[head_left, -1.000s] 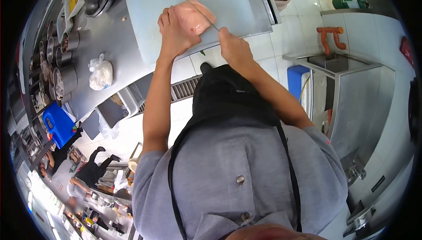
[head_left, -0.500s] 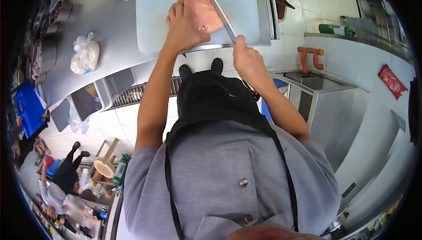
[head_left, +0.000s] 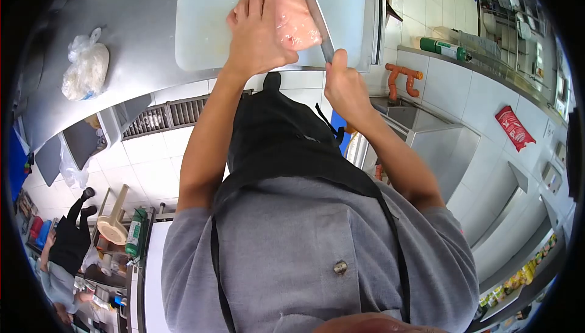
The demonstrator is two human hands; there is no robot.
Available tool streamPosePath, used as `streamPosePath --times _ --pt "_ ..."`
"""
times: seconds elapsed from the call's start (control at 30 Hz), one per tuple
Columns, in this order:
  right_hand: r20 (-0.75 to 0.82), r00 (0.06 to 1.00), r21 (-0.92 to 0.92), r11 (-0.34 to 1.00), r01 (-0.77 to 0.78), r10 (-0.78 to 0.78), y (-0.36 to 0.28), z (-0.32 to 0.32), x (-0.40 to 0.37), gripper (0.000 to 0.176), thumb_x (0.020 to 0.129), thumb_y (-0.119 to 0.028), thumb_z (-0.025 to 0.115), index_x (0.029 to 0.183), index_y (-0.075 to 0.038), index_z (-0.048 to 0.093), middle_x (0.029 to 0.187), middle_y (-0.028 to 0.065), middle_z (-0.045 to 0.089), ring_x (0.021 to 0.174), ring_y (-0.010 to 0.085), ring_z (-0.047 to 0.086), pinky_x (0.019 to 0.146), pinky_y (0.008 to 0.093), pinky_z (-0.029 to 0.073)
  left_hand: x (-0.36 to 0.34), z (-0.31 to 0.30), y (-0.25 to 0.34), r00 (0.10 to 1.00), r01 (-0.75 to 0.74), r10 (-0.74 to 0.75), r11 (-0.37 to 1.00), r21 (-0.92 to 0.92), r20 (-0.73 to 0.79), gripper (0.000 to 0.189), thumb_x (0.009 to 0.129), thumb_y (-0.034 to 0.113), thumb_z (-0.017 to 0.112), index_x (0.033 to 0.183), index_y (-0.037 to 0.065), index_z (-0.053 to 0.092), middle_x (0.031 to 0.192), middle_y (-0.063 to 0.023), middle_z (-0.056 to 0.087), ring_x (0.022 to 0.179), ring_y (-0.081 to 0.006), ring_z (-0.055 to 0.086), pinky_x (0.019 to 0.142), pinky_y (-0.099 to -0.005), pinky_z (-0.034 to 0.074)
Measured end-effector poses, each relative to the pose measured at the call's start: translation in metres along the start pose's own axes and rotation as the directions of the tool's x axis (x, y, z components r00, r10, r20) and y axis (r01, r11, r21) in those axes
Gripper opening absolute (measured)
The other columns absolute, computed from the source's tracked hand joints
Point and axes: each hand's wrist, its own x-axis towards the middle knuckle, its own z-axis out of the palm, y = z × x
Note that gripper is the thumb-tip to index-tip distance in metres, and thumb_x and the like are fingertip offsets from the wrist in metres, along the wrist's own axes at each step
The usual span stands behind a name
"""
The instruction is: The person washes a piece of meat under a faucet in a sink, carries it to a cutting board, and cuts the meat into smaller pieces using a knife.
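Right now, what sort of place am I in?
Probably a commercial kitchen: metal worktop, apparently raw meat on a pale cutting board, and a knife in your right hand.

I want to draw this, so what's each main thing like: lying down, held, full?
Cutting board: lying flat, partly covered.
Pink meat: shiny, raw-looking, lying on the board.
Knife: held, blade slanting along the meat; whether it touches is hard to tell.
Left grip: spread out, against the meat.
Right grip: closed around the knife's handle.
Plastic bag: bunched at one end, white contents.
Apron: worn.
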Motion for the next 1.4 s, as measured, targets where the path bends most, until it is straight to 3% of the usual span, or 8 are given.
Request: streamPosePath --times 0.2,0.27,0.47,0.8,0.9,0.97,1.07,1.4 --pt "-0.114 0.993 0.071 0.997 -0.018 0.027 0.003 -0.001 0.012 0.023 0.097 -0.016 0.051 0.100 -0.001 0.033 0.061 0.0290 0.057 0.061 0.0526 0.058 0.056 0.0603 0.044 0.000 0.004 -0.003 1.000 -0.010 0.012 0.999 0.048 -0.027 0.098 0.046 0.022 0.075 0.134 0.001 0.037 0.133 -0.0181 0.040 0.124 -0.0399 0.036 0.100 -0.0558 0.028" --pt "0.086 0.996 0.080 0.996 -0.034 0.027 -0.004 -0.036 0.009 0.020 0.094 -0.009 0.051 0.100 -0.001 0.033 0.068 0.0285 0.061 0.068 0.0499 0.062 0.062 0.0580 0.049 0.001 0.002 -0.001 0.999 -0.021 0.023 0.998 0.057 -0.031 0.097 0.046 0.022 0.074 0.134 0.001 0.037 0.132 -0.0179 0.040 0.124 -0.0398 0.036 0.100 -0.0556 0.028" --pt "0.304 0.952 0.020 0.999 -0.050 0.041 -0.003 -0.082 -0.010 0.020 0.092 -0.007 0.050 0.102 0.000 0.034 0.076 0.0311 0.062 0.077 0.0522 0.062 0.071 0.0582 0.048 0.000 0.004 -0.004 1.000 0.011 -0.011 0.998 0.065 0.008 0.098 0.051 0.021 0.072 0.139 0.004 0.033 0.137 -0.0178 0.036 0.126 -0.0408 0.033 0.098 -0.0570 0.029" --pt "0.243 0.966 0.044 0.996 0.074 -0.082 -0.008 -0.060 0.057 0.023 0.087 -0.003 0.049 0.104 0.002 0.034 0.086 0.0350 0.062 0.086 0.0534 0.061 0.077 0.0575 0.048 -0.002 0.005 -0.001 0.999 0.033 -0.032 0.999 0.027 -0.026 0.097 0.049 0.019 0.073 0.137 0.002 0.035 0.137 -0.0185 0.037 0.126 -0.0401 0.033 0.099 -0.0561 0.028" --pt "0.240 0.970 0.011 0.999 0.041 -0.043 -0.018 -0.072 0.057 0.024 0.085 -0.002 0.049 0.104 0.002 0.035 0.084 0.0331 0.062 0.078 0.0494 0.065 0.069 0.0531 0.052 -0.002 0.007 0.003 0.999 0.042 -0.041 0.998 0.037 -0.031 0.096 0.050 0.019 0.073 0.136 0.003 0.035 0.137 -0.0180 0.037 0.126 -0.0399 0.033 0.100 -0.0558 0.028" --pt "0.390 0.918 0.021 0.996 -0.088 0.073 -0.032 -0.098 0.052 0.018 0.096 -0.007 0.045 0.105 -0.001 0.031 0.067 0.0248 0.060 0.050 0.0380 0.061 0.047 0.0470 0.048 0.000 0.005 0.002 0.998 0.051 -0.050 0.998 0.042 -0.027 0.095 0.051 0.019 0.073 0.136 0.003 0.035 0.137 -0.0175 0.037 0.126 -0.0397 0.033 0.100 -0.0556 0.028" --pt "0.539 0.833 -0.004 0.989 -0.146 0.126 -0.023 -0.137 0.026 0.019 0.097 -0.010 0.043 0.110 -0.004 0.031 0.063 0.0183 0.058 0.041 0.0262 0.057 0.039 0.0390 0.046 0.002 0.010 0.004 0.996 0.062 -0.061 0.998 0.018 -0.059 0.093 0.052 0.018 0.073 0.136 0.003 0.035 0.136 -0.0170 0.038 0.126 -0.0395 0.033 0.101 -0.0554 0.027" --pt "0.568 0.816 -0.129 0.991 -0.037 0.105 -0.039 -0.129 0.083 0.018 0.098 -0.011 0.043 0.109 -0.003 0.031 0.060 0.0141 0.056 0.041 0.0231 0.055 0.040 0.0360 0.046 0.001 0.010 0.002 0.994 0.043 -0.044 0.999 -0.007 -0.095 0.090 0.053 0.019 0.075 0.133 0.004 0.037 0.134 -0.0161 0.040 0.125 -0.0385 0.035 0.101 -0.0546 0.027"
